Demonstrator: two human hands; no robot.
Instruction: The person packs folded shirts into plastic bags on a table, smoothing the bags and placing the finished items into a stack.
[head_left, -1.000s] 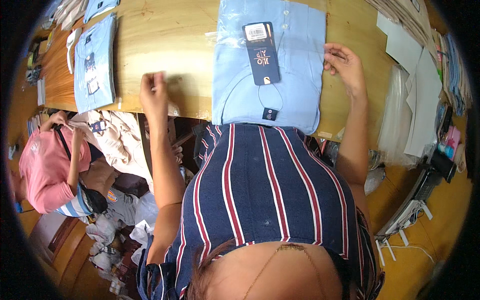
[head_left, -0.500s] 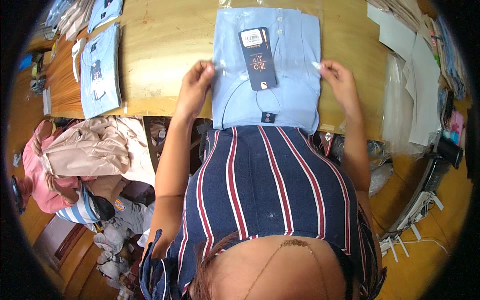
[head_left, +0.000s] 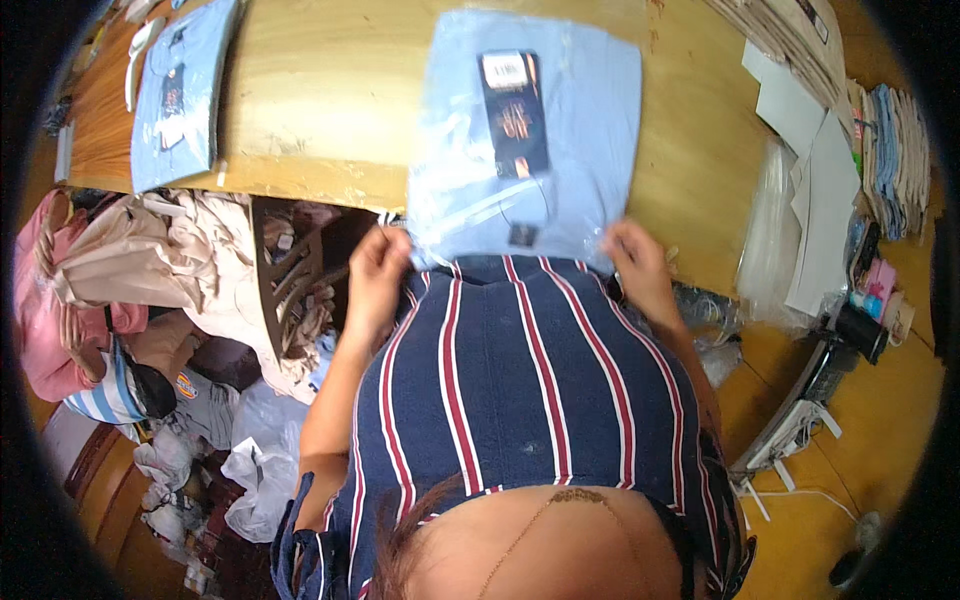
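A folded light blue shirt (head_left: 590, 130) lies flat at the table's near edge, close against my body. A dark hang tag (head_left: 516, 130) with a white label rests on it, its string looping toward the collar. Clear plastic bag film (head_left: 455, 215) covers the shirt, glossy and wrinkled near the lower left. My left hand (head_left: 380, 265) is closed in a pinch at the bag's near left corner. At the near right corner, my right hand (head_left: 638, 258) pinches the bag edge too; its fingertips are slightly blurred.
Another bagged blue shirt (head_left: 188, 90) lies on the table (head_left: 310, 90) at left, beside a white-handled tool (head_left: 135, 60). Clear plastic bags (head_left: 768, 220) and white sheets (head_left: 830, 200) are at right. Beyond the left edge, a person in pink (head_left: 45, 335) handles beige cloth (head_left: 140, 250).
Both hands have come toward me, from the shirt's sides down to its near corners. The plastic film now reaches over the collar end. The view has shifted slightly.
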